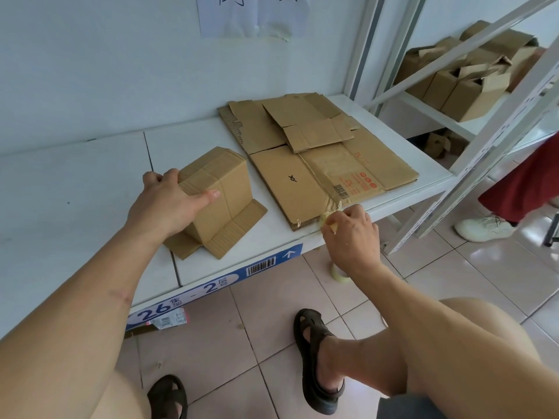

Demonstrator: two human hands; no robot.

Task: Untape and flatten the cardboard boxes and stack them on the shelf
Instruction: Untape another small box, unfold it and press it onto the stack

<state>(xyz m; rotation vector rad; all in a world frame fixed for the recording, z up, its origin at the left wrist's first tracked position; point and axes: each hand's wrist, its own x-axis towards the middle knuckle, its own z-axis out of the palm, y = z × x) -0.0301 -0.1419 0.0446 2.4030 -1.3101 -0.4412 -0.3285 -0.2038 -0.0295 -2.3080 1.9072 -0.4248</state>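
A small brown cardboard box (219,189) stands on the white shelf (75,189) with its lower flaps splayed out flat. My left hand (169,204) grips its upper left corner, thumb across the front face. To its right lies a stack of flattened boxes (308,158), the largest printed with red marks and a barcode. My right hand (351,234) is at the shelf's front edge by the near corner of that stack, fingers closed on a crumpled wad of clear tape (328,217).
A roll of clear tape (337,272) lies on the tiled floor below the shelf edge. A second white rack at the right holds several open boxes (459,83). Another person's red garment and white shoe (484,228) are at the right. My sandalled feet are below.
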